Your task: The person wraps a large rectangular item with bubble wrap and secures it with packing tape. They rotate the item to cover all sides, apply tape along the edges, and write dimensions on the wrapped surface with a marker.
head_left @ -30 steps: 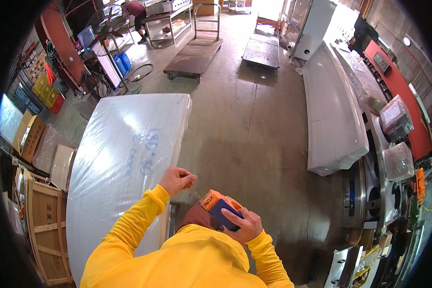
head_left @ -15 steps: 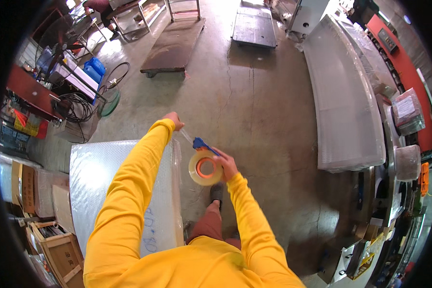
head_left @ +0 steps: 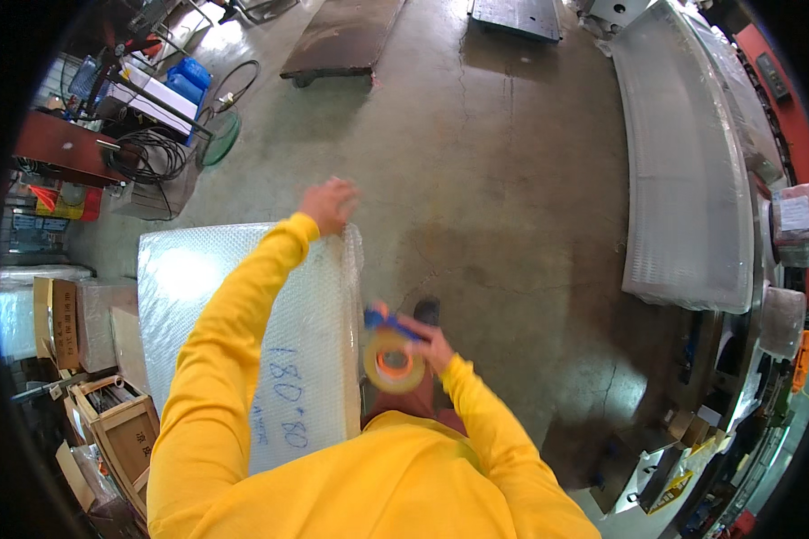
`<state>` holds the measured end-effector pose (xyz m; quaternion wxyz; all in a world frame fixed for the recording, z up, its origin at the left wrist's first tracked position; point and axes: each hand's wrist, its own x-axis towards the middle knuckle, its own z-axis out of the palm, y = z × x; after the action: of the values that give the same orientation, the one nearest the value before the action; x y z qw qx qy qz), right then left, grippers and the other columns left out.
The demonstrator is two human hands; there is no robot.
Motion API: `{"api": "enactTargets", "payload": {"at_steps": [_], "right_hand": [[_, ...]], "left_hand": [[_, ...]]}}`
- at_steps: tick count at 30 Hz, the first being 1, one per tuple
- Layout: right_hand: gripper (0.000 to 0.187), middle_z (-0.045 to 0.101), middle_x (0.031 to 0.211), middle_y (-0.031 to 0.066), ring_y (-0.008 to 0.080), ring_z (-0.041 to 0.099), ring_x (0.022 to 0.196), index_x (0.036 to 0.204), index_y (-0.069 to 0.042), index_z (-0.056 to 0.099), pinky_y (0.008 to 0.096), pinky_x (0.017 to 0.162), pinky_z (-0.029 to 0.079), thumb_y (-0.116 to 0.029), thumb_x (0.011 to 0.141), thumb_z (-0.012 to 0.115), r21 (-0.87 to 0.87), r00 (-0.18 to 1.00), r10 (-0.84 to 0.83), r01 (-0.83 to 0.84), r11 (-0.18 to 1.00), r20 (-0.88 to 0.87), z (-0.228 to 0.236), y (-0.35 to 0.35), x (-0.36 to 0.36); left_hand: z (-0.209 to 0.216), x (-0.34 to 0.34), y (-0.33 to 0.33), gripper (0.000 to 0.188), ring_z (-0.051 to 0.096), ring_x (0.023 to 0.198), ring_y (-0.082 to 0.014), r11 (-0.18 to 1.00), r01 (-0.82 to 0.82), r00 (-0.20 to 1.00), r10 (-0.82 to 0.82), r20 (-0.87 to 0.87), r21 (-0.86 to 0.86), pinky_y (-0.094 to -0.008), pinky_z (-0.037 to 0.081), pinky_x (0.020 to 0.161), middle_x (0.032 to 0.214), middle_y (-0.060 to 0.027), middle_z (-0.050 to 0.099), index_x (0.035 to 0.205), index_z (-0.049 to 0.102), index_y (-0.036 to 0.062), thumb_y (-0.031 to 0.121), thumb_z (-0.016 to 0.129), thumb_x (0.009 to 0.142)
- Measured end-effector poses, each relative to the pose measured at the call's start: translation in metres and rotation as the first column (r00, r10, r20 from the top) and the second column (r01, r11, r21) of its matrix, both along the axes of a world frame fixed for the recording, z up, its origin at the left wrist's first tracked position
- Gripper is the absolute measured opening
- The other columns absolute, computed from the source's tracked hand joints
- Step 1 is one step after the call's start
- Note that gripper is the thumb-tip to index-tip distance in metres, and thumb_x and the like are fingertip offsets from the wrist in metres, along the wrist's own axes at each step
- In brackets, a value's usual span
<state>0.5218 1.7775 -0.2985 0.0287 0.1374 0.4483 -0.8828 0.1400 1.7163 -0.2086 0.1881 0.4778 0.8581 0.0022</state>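
Note:
My left hand (head_left: 330, 205) is over the far right corner of a large flat package (head_left: 319, 314) wrapped in bubble wrap. Its fingers look loosely apart, though blurred, and I see nothing held in them. Lower and to the right, my right hand (head_left: 433, 346) grips a blue tape dispenser (head_left: 394, 323) carrying a wide roll of clear tape (head_left: 374, 370) with an orange core. The dispenser hangs just beyond the package's right edge, above my leg. Blue handwriting marks the package's near part. Any tape strip between the hands cannot be made out.
A tall plastic-wrapped panel stack (head_left: 688, 180) stands on the right. Flat trolleys (head_left: 346, 36) are at the far side. Coiled black cable (head_left: 148, 154) and a blue jug (head_left: 187, 79) lie at the left, above cartons (head_left: 56, 323) and a wooden crate (head_left: 121, 431).
My left hand has come to the package's far right corner, and its fingers have loosened from the tape strip. My right hand has drawn the dispenser nearer my body. The view has tilted down.

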Motion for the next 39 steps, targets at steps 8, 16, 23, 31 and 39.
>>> {"api": "enactTargets", "payload": {"at_steps": [8,16,23,31,39], "right_hand": [[0.062,0.062,0.133,0.0102,0.0186,0.057,0.121,0.143,0.002,0.054,0.0302,0.108,0.040,-0.013,0.085,0.071,-0.268,0.972,0.226,-0.201,0.942,0.065,-0.021,-0.080,0.098],[0.064,0.063,0.131,0.0086,0.0143,0.057,0.117,0.143,-0.001,0.055,0.0289,0.107,0.041,-0.013,0.083,0.073,-0.132,0.996,0.084,-0.087,0.987,-0.034,-0.021,-0.156,0.209],[0.060,0.066,0.125,0.0053,0.0126,0.056,0.113,0.140,-0.003,0.060,0.0279,0.104,0.041,-0.014,0.083,0.073,-0.147,0.990,0.143,-0.141,0.979,0.005,-0.019,-0.265,0.320],[0.062,0.066,0.120,0.0050,0.0135,0.059,0.106,0.141,-0.005,0.059,0.0279,0.099,0.045,-0.020,0.082,0.073,-0.021,0.999,0.047,-0.047,0.999,-0.008,-0.014,-0.357,0.431],[0.067,0.065,0.123,0.0066,0.0142,0.060,0.106,0.143,-0.005,0.057,0.0283,0.098,0.046,-0.019,0.081,0.074,-0.071,0.996,0.063,-0.057,0.996,0.071,0.001,-0.469,0.568]], "left_hand": [[0.030,0.200,-0.074,0.052,0.041,0.142,-0.0312,0.702,0.453,0.840,-0.542,-0.001,-0.550,-0.0638,0.002,0.123,0.114,-0.0020,0.073,0.091,0.081,0.0136,0.043,0.039,0.097],[0.021,0.353,-0.180,0.053,0.043,0.141,-0.0288,0.667,0.416,0.866,-0.497,0.047,-0.618,-0.0577,0.003,0.125,0.119,-0.0010,0.073,0.101,0.079,0.0112,0.040,0.036,0.097],[0.036,0.442,-0.261,0.052,0.039,0.144,-0.0293,0.649,0.409,0.854,-0.520,0.018,-0.641,-0.0576,0.002,0.125,0.117,-0.0016,0.073,0.097,0.080,0.0095,0.039,0.037,0.096],[0.034,0.553,-0.372,0.049,0.035,0.146,-0.0328,0.785,0.425,0.851,-0.517,-0.097,-0.451,-0.0632,0.002,0.124,0.116,-0.0027,0.071,0.089,0.081,0.0128,0.038,0.039,0.092],[0.037,0.680,-0.489,0.048,0.031,0.148,-0.0356,0.831,0.440,0.866,-0.493,-0.084,-0.339,-0.0657,0.004,0.122,0.120,-0.0070,0.068,0.089,0.080,0.0130,0.038,0.038,0.090]]}}
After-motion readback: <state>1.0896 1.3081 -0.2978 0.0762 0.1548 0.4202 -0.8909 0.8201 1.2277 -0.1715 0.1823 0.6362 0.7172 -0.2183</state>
